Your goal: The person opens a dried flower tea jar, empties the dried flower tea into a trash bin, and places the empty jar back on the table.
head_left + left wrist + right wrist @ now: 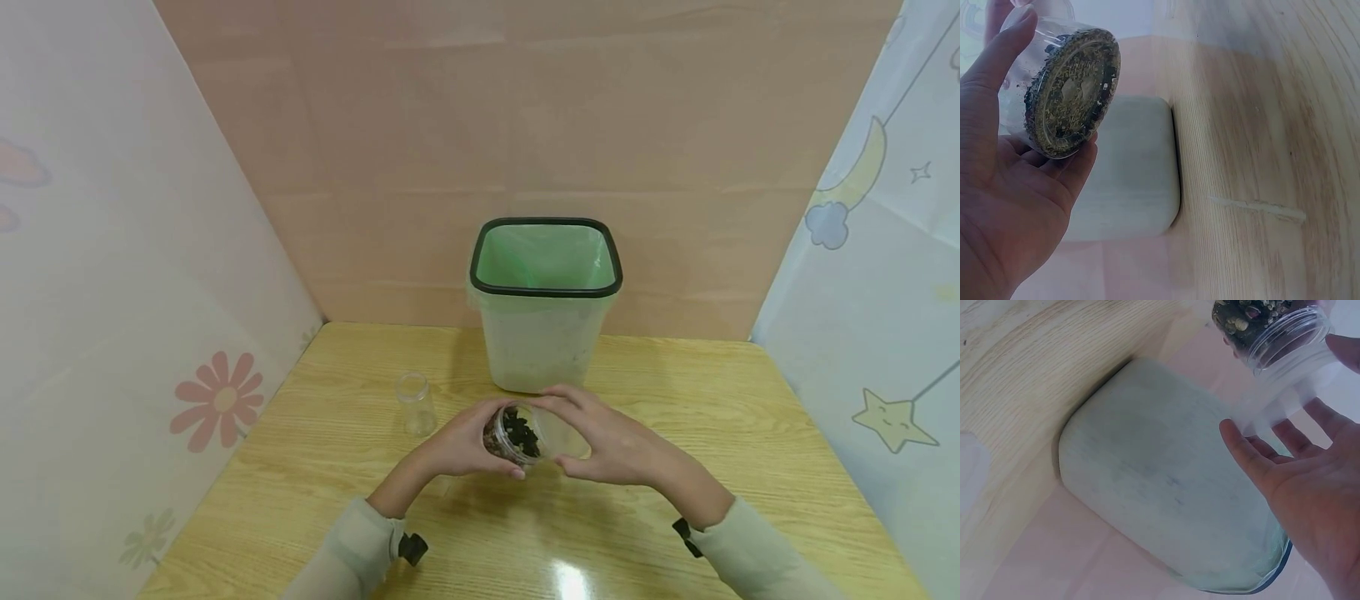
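A clear jar (517, 435) with dark, flaky dried bits in it is tilted above the table, its mouth toward the right. My left hand (463, 443) grips it round the side, and the left wrist view shows the base of the jar (1074, 94) with bits packed against it. Just off the mouth, my right hand (617, 440) holds a translucent lid (1285, 397) between thumb and fingers. In the right wrist view the jar's threaded rim is bare, close beside the lid. Whether rim and lid touch, I cannot tell.
A whitish bin (540, 342) with a green liner and black rim stands behind the hands. Left of them, an upright clear glass container (417, 408) stands on the wooden table (300, 467). Printed sheets hang at both sides, with a plain pinkish-brown one (397, 125) at the back.
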The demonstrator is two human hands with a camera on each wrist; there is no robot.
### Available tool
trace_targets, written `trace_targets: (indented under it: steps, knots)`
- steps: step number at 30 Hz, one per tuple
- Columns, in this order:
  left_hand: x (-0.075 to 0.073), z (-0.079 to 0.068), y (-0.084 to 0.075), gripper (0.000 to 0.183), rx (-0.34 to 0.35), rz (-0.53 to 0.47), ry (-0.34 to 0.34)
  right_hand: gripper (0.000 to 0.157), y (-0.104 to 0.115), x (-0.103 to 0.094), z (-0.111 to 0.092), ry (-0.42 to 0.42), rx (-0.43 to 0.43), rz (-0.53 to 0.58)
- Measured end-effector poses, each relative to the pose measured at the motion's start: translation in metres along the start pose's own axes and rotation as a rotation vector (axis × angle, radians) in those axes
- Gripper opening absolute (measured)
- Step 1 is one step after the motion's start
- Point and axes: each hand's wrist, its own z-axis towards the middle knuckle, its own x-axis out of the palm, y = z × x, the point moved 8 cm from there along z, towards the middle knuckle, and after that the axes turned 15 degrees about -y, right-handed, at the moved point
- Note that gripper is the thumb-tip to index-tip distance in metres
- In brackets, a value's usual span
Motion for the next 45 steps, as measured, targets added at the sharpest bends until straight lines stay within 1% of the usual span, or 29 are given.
trace_targets:
  steps: [12,19,26,34,45]
  knots:
    - [-0.006,-0.002,0.005,0.095,-0.03,0.046,-0.02,0.071,-0.019,-0.006,-0.01,0.001,0.1,-0.049]
    - [-0.01,-0.003,0.01,0.096,-0.051,0.066,-0.031,0.069,-0.029,-0.013,-0.017,0.006,0.128,-0.08]
    - [-0.017,-0.006,0.011,0.096,-0.05,0.06,-0.05,0.068,-0.039,-0.021,-0.022,-0.004,0.154,-0.099]
    - [-0.023,-0.008,0.011,0.096,-0.045,0.058,-0.05,0.068,-0.051,-0.029,-0.028,-0.001,0.191,-0.109]
    - [-0.03,-0.008,0.012,0.099,-0.044,0.076,-0.06,0.068,-0.073,-0.045,-0.044,-0.009,0.246,-0.134]
